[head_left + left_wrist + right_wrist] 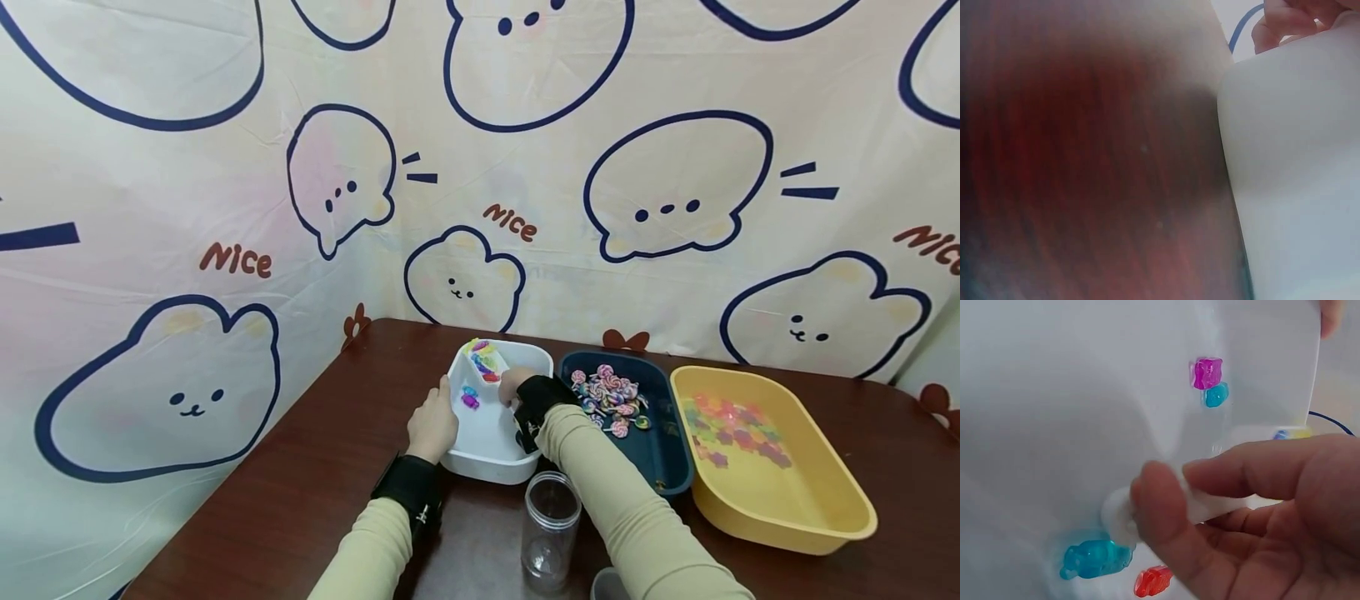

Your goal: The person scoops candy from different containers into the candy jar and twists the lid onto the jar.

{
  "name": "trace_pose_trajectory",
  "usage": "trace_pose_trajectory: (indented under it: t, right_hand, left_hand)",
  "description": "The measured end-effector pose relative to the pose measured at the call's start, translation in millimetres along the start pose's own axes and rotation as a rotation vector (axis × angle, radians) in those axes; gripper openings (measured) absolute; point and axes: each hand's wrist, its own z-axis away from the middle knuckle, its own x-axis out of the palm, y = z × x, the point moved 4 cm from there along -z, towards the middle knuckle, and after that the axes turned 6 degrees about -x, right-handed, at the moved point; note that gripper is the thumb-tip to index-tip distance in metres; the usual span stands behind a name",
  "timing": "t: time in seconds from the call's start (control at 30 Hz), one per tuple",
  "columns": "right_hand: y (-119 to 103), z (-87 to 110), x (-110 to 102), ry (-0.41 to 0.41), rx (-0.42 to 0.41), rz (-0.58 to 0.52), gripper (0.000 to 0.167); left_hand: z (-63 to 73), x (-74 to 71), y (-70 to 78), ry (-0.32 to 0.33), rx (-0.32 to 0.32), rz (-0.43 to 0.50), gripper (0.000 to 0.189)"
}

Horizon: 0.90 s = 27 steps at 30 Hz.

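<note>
From here I count one white tub [483,435] left, two coloured tubs [663,437] [813,492] right, one white scoop [500,362] far, one clear jar [550,537] near, two hands [433,423] [514,385].

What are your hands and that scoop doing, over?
Left hand gripping white tub. Right hand gripping white scoop, colorful pieces inside. Loose pieces on tub floor.

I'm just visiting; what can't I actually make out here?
- Head view: the grey round thing, cut off by the bottom edge.
- Head view: exact shapes of the coloured pieces in the yellow tub, too small.
- Left wrist view: grain of the tabletop, blurred.
- Right wrist view: part of the white scoop, hidden by the right hand.
</note>
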Motion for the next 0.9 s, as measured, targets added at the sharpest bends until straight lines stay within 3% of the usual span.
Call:
trace_pose_trajectory:
  t: [0.17, 0.33, 0.5, 0.6, 0.67, 0.73, 0.9]
  right_hand:
    - [-2.0, 12.0, -3.1, 0.011, 0.0, 0.03, 0.018]
    - [8.8, -3.1, 2.3, 0.021, -0.01, 0.05, 0.022]
    - [25.9, -27.7, 11.4, -0.001, 0.007, -0.003, 0.019]
    - [25.6, -24.6, 5.4, -0.025, -0.012, -0.029, 0.018]
    - [17.4, -8.1, -7.6, -0.055, -0.061, 0.002, 0.021]
    - [5.5, 21.3, -27.0, -0.053, -0.071, -0.036, 0.022]
    - [-26.4, 121.1, -83.0, 0.027, -0.061, -0.177, 0.024]
  left_hand:
    - [0.7, -0.5, 2.8, 0.0, 0.002, 0.007, 0.054]
    - [1.7, -0.2, 4.9, 0.002, 0.003, 0.008, 0.054]
    - [3.0, 0.0, 6.4, 0.001, 0.003, 0.012, 0.053]
    - [4.0, 0.4, 6.5, 0.0, 0.006, 0.019, 0.053]
    - [4.6, 0.5, 6.2, 0.0, 0.009, 0.02, 0.052]
    - [5.3, -0.3, 5.9, 0.007, 0.013, 0.017, 0.052]
    - [7.0, -2.2, 2.9, 0.033, 0.026, 0.008, 0.051]
